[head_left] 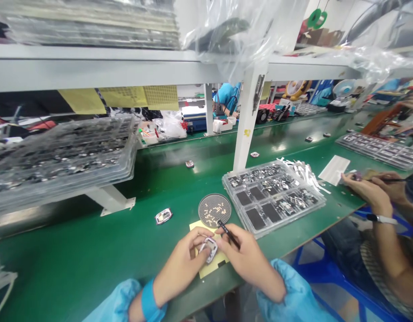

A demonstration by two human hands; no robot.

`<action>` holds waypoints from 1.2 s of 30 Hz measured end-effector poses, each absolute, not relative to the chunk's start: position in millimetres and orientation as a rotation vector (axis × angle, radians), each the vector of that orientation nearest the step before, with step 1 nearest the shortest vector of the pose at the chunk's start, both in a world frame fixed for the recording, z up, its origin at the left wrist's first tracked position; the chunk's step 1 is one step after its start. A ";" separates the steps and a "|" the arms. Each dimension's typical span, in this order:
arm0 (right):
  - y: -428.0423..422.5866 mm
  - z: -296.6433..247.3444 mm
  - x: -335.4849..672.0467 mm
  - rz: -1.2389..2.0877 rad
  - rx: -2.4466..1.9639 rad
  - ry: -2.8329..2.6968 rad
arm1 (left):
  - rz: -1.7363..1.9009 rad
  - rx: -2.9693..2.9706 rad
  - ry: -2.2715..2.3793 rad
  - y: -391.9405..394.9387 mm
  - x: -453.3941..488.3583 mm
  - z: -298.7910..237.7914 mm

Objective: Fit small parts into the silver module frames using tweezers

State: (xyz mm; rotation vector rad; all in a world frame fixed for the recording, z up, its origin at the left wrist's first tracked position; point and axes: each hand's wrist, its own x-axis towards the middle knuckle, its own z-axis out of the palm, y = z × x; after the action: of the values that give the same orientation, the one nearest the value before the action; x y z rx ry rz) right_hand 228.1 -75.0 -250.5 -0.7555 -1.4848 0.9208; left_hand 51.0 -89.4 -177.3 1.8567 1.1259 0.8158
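Note:
My left hand (185,256) is closed around a small watch-like device housing (209,248) with a pale rim, tilted toward me. Black tweezers (229,234) with white lettering are gripped in my right hand (244,255); their working tips are hard to make out. Fingers of the right hand are at the housing's right edge. Beneath both hands lies a yellow sheet (211,269). Just beyond it is a round grey perforated dish (206,207) with several tiny beige pieces. A similar housing (164,216) rests on the green table, left of the dish.
A clear compartment tray (260,233) of small parts stands right of the dish, near white strips (305,174). Stacked trays (119,172) are at the left. A white post (246,129) rises behind. A co-worker's hands (370,188) are at the right.

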 end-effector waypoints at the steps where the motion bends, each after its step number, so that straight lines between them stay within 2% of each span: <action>1: -73.7 -249.1 226.4 0.893 -0.756 -1.501 | 0.814 1.863 1.118 -89.1 50.9 -177.3; 19: -76.7 -268.2 225.5 0.909 -0.755 -1.452 | 0.834 1.995 1.235 -83.2 46.5 -180.1; 26: -81.6 -260.4 222.0 0.858 -0.728 -1.417 | 0.723 2.036 1.219 -87.8 48.3 -177.6; 32: -83.7 -238.1 273.2 0.436 -0.782 -1.584 | 0.805 1.850 1.260 -81.9 46.0 -180.8; 36: -34.3 -204.8 339.7 0.064 -1.172 -1.564 | 0.931 1.693 1.192 -77.3 47.2 -176.4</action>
State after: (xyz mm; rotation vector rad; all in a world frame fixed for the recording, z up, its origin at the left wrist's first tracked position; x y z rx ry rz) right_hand 339.7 -34.3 -204.8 -1.1718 -1.5638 0.0643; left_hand 47.2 -77.3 -176.4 1.6934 1.1921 0.9309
